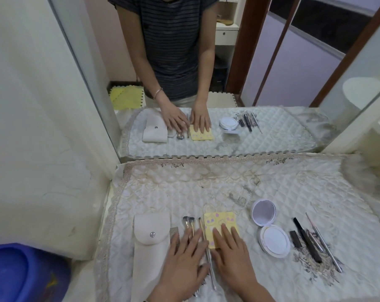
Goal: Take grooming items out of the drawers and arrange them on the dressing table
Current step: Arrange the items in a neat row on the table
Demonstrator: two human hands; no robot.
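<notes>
Hands, two, both laid flat with straight fingers, gripping nothing. Left hand (184,264) lies over the handles of the brushes (188,223) and the near end of the comb (174,235). Right hand (233,258) rests its fingertips on the lower half of the yellow square case (219,221). Between the two hands lies a thin gold-handled tool (207,256), running 12 to 6 o'clock.

Brushes: small, heads toward 12 o'clock. Likely very light, stiff in the handle, soft at the tip, apt to roll on the quilted cover. Best pinched at mid-handle, clear of the bristles.

Comb: thin, toothed, probably stiff. Lift by the spine.

Yellow square case: flat, likely light and rigid. It lies flush on soft cloth, so take it by opposite edges, not from above.

Cream pouch (149,238), at 9 o'clock of the left hand: snap closed, soft and limp by the look.

Cushion compact (274,240), at 3 o'clock of the right hand: hinged open, mirror lid raised. Probably weak at the hinge, so hold it by the base.

Black sticks (304,238) and metal tools (325,245), further toward 3 o'clock: slim, likely to roll.

All rest on the surface (184,188), with the mirror (293,83) at 12 o'clock.
</notes>
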